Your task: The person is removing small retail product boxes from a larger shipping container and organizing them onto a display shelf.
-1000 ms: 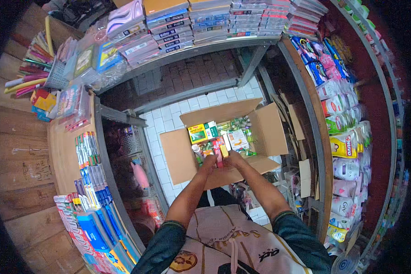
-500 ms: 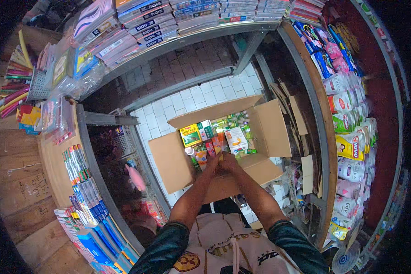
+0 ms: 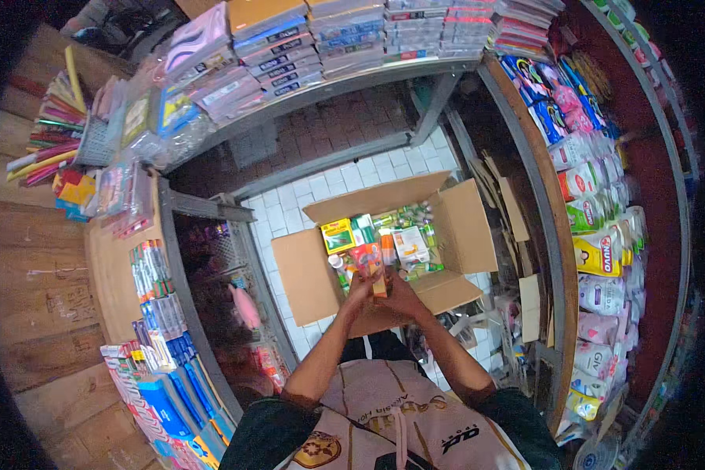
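An open cardboard box (image 3: 302, 270) full of small packaged goods stands on the floor in front of me. Both my hands reach in over its near side. My left hand (image 3: 359, 288) and my right hand (image 3: 402, 291) are close together, closed around a small orange box (image 3: 379, 285) between them. Just beyond my left fingers is a red-and-orange packet (image 3: 366, 255). A yellow-and-green box (image 3: 338, 235), a white carton with an orange picture (image 3: 410, 245) and several small green-labelled bottles (image 3: 403, 217) lie farther in. My fingertips are partly hidden.
Metal-framed shelving surrounds the box. Wrapped stationery stacks (image 3: 278, 59) sit on the far shelf, toothbrush packs (image 3: 150, 274) on the left, pouches (image 3: 598, 254) on the right. Flattened cardboard (image 3: 514, 205) leans at the right. White tiles (image 3: 298, 192) show around the box.
My hands have drawn slightly apart, and the small orange box now shows between them. The whole view has shifted a little, with the left shelf appearing farther right.
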{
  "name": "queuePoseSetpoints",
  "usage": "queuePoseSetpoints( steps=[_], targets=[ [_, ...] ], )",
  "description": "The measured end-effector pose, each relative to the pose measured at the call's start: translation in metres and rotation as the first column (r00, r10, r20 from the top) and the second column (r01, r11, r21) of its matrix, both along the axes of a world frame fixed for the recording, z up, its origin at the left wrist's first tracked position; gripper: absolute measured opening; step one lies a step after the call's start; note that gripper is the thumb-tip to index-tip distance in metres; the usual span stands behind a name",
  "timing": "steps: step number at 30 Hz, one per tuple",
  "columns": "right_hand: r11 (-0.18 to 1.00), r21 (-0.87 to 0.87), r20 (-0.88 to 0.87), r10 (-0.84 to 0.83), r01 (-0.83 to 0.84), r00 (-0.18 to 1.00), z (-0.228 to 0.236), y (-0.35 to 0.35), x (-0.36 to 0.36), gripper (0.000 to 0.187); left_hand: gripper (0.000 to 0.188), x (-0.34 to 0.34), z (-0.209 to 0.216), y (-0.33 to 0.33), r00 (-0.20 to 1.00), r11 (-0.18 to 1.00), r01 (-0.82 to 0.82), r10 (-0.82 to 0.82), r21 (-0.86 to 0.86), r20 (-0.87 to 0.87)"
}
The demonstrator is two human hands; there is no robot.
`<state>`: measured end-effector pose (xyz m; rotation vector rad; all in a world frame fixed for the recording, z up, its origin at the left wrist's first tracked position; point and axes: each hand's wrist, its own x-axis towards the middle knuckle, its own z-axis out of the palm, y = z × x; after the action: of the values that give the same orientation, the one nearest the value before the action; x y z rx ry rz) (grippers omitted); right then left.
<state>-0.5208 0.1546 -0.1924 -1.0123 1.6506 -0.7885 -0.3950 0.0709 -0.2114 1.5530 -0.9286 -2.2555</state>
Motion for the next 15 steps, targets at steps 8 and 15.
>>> queuePoseSetpoints(
  steps=[8,15],
  targets=[
    [0.995,-0.09,-0.117,0.043,-0.054,0.992,0.096,-0.009,0.024,0.073,0.051,0.056,0.068,0.013,0.959,0.992,-0.125,0.128,0.03,-0.252],
    [0.94,-0.335,-0.217,-0.005,-0.07,0.976,0.177,-0.032,0.078,0.068,0.054,0.087,0.132,0.013,0.802,0.857,-0.481,0.345,-0.184,-0.488]
  ],
)
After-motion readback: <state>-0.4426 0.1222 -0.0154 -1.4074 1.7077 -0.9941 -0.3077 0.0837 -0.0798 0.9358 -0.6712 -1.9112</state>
